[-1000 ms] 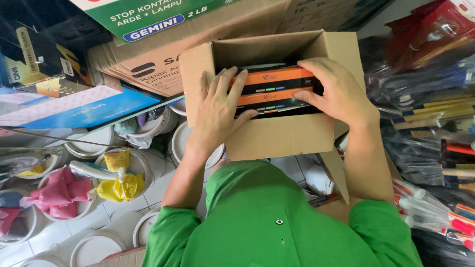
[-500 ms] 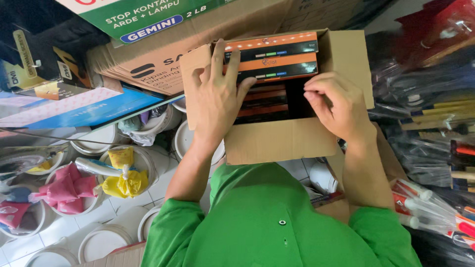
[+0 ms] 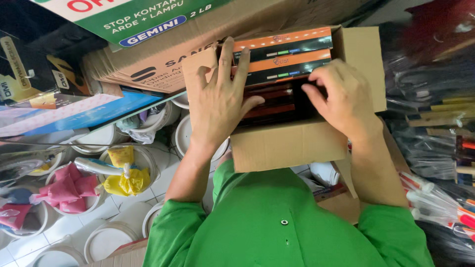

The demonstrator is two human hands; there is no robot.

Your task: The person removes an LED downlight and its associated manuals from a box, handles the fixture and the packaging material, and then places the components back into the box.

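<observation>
An open brown cardboard box (image 3: pixel 289 146) rests against my green shirt, filled with flat orange-and-black product boxes (image 3: pixel 284 52). My left hand (image 3: pixel 220 99) lies spread over the box's left flap, fingertips touching the left ends of the top two product boxes. My right hand (image 3: pixel 341 101) reaches into the box from the right, fingers curled on the dark product boxes (image 3: pixel 269 104) lower in the stack. The bottom of the box is hidden.
Larger cardboard cartons (image 3: pixel 148 64) and a green-and-white carton (image 3: pixel 133 17) are stacked behind the box. White buckets (image 3: pixel 106 240) with pink (image 3: pixel 69 185) and yellow packets (image 3: pixel 126 180) stand on the tiled floor at left. Bagged tools and brushes (image 3: pixel 440 198) hang at right.
The view has moved closer. My right hand has shifted from the box's top rim down into the box; two orange-and-black product boxes now stand exposed at the far end. The left hand stays put.
</observation>
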